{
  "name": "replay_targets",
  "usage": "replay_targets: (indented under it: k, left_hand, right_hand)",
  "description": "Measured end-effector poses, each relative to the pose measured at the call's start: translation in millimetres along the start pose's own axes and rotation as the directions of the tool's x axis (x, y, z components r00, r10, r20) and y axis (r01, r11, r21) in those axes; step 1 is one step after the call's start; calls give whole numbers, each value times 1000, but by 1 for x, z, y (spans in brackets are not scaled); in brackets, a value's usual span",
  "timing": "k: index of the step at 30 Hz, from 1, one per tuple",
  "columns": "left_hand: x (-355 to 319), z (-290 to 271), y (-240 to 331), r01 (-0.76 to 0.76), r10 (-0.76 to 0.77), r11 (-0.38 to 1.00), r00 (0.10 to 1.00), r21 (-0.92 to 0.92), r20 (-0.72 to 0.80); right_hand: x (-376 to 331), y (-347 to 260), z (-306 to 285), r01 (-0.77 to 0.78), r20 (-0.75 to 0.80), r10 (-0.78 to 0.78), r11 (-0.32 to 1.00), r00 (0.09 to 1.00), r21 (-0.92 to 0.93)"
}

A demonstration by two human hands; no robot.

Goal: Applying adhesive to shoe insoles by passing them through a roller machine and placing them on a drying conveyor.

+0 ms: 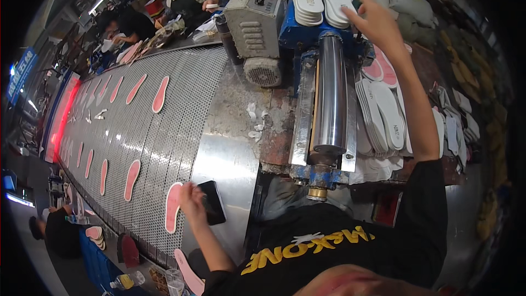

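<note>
On the near right edge of the mesh conveyor, a pink insole with a pale rim [172,214] lies flat. My left hand [193,204] is at its right edge, fingers curled together and closed on that edge; the fingertips are partly hidden. My right hand [378,22] reaches far forward to a stack of white insoles [336,1] on top of the blue roller machine. Its thumb and fingers are spread, with a fingertip at the top insole. A second white stack [308,0] stands just left of it.
The roller machine's shiny metal roller [330,98] lies between my arms, beside a grey motor housing [252,24]. More white insoles [383,115] are piled at right. A dark phone [212,203] rests near my left hand. Pink insoles in rows cover the mesh conveyor [181,98]. Other people work beyond.
</note>
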State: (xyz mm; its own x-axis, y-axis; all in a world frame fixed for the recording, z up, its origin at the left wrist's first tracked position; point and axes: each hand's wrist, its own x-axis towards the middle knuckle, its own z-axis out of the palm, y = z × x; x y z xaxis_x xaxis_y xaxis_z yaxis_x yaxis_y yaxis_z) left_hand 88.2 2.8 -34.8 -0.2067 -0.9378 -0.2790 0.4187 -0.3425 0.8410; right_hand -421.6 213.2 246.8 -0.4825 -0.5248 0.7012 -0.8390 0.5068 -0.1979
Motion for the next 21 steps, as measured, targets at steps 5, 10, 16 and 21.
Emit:
replay_targets:
  k: [5, 10, 16, 21]
  left_hand:
    - [6, 71, -64, 13, -115, 950, 943, 313, 312]
    - [12, 72, -126, -168, -128, 789, 896, 591, 425]
    - [14, 73, -123, -52, -274, 782, 866, 621, 417]
    - [33, 80, -102, -147, -343, 768, 727, 623, 594]
  right_hand:
    - [31, 9, 27, -51, 241, 101, 977, 965, -207]
    - [39, 21, 19, -62, -107, 61, 998, 992, -13]
    - [-32, 95, -36, -155, -205, 502, 584, 840, 797]
    - [-139, 137, -55, -347, 94, 747, 190, 659, 918]
